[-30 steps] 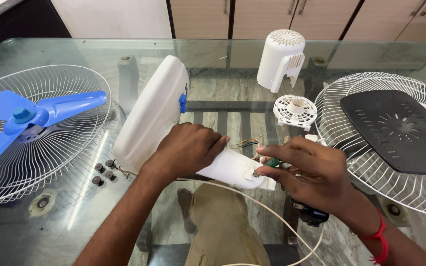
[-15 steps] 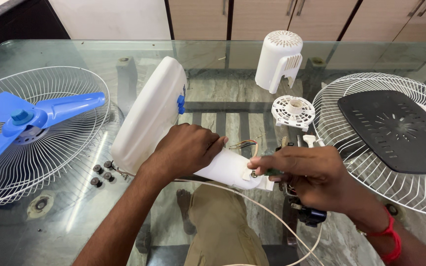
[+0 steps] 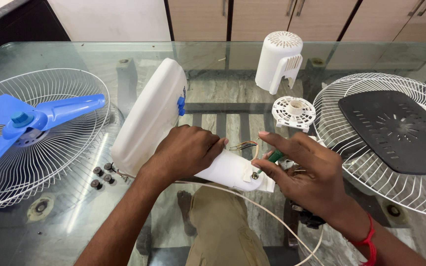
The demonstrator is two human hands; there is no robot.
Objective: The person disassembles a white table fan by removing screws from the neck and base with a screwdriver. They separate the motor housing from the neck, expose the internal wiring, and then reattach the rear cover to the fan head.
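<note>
Hands: left hand [image 3: 186, 150] clamps one white fan stand neck [image 3: 230, 170] at table centre; right hand [image 3: 304, 170] pinches one green-handled screwdriver [image 3: 273, 157] against it. Two wire guards [image 3: 50, 162] [image 3: 371, 172], four black screws [image 3: 102, 176].

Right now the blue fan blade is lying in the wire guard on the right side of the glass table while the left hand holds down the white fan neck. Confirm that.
Not quite. The head view shows the blue fan blade in the wire guard on the left side of the glass table; the right-hand guard holds a black plate. The left hand does hold down the white fan neck.
</note>
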